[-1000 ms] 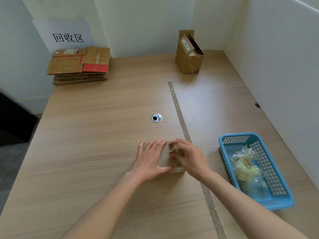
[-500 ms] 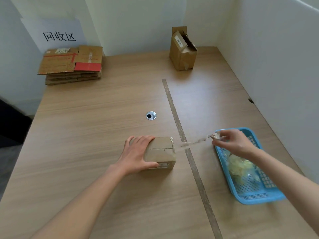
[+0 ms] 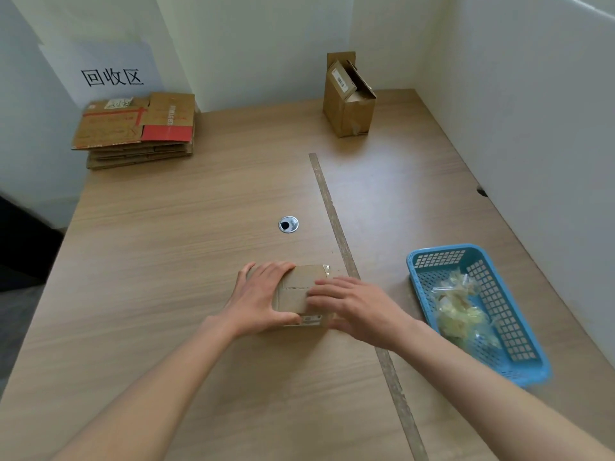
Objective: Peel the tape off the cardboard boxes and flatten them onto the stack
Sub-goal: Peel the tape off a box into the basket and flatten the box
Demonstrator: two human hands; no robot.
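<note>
On table (image 3: 166,261) | small box (image 3: 299,284) | between left hand (image 3: 263,299), right hand (image 3: 359,307)

The table (image 3: 166,261) is light tan with a fine wood grain, crossed by a dull grey-brown strip (image 3: 336,227) and set with a silver ring (image 3: 288,224) around a black hole. The small box (image 3: 299,287) is plain brown. The stack (image 3: 133,128) is brown with a red panel and red lines. The upright box (image 3: 347,104) is brown with a white label. The basket (image 3: 472,307) is bright blue mesh, holding pale yellow crumpled tape (image 3: 459,307). The sign (image 3: 109,74) is white with 3 black characters.
</note>
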